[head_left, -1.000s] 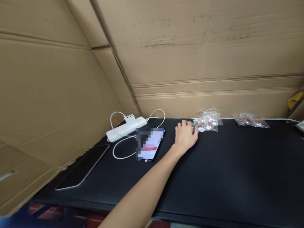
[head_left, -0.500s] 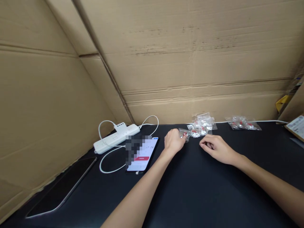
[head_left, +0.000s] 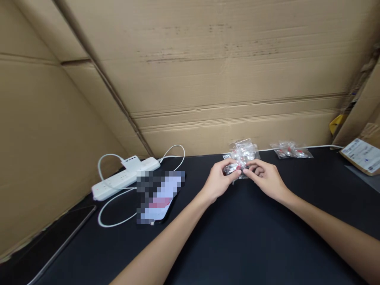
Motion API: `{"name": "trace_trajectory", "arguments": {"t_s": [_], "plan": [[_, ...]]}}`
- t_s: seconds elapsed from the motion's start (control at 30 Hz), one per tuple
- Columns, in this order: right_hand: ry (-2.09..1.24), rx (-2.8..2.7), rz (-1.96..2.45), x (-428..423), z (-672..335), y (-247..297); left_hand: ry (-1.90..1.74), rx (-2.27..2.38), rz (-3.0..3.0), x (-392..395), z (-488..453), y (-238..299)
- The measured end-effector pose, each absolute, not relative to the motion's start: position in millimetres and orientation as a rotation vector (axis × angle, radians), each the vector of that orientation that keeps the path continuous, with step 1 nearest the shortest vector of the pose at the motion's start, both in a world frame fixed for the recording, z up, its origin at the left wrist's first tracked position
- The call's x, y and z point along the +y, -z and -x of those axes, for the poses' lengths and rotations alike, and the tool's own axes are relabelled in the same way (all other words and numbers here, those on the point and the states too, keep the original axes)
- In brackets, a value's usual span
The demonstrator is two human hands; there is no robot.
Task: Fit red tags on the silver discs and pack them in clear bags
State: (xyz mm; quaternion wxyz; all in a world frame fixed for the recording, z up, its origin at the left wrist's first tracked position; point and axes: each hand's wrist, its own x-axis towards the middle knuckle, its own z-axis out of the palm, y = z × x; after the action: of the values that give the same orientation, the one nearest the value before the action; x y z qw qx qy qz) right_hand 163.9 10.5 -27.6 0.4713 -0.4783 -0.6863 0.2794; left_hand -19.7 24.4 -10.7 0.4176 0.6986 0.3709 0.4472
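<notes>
Between my two hands is a small clear plastic bag (head_left: 233,168) holding something round and silvery with a bit of red. My left hand (head_left: 219,179) closes its thumb and fingers on the left side of this bag. On its right side, the fingertips of my right hand (head_left: 265,178) pinch together at the bag's edge. Just behind, a pile of similar clear bags (head_left: 245,149) lies against the cardboard wall, partly covered by the bag in front. What exactly the bags contain is too small to tell.
More clear bags (head_left: 290,150) lie farther right by a white cable. To the left are a white power strip (head_left: 126,180), a lit, partly blurred phone (head_left: 163,198) and a dark tablet-like slab (head_left: 56,245). A labelled packet (head_left: 360,156) sits at the right. Cardboard walls (head_left: 208,79) enclose the table.
My left hand has brought its bag right, in front of the pile. My right hand has come in to meet it at the bag. The whole view has shifted somewhat.
</notes>
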Motion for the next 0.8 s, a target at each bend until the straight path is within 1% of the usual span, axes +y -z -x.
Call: {"name": "trace_trajectory", "arguments": {"t_s": [0.17, 0.33, 0.47, 0.67, 0.8], "plan": [[-0.912, -1.538, 1.023, 16, -164, 31, -1.031, 0.77, -1.466, 23, 16, 11], [-1.125, -1.352, 1.032, 13, -162, 28, -1.161, 0.902, -1.359, 24, 14, 10], [-1.282, -1.222, 1.004, 9, -162, 22, -1.232, 0.897, -1.212, 25, 16, 9], [-1.523, -1.124, 0.914, 6, -163, 14, -1.336, 0.874, -1.252, 23, 16, 4], [-1.524, -1.156, 0.908, 7, -165, 17, -1.391, 0.935, -1.382, 22, 17, 1]]}}
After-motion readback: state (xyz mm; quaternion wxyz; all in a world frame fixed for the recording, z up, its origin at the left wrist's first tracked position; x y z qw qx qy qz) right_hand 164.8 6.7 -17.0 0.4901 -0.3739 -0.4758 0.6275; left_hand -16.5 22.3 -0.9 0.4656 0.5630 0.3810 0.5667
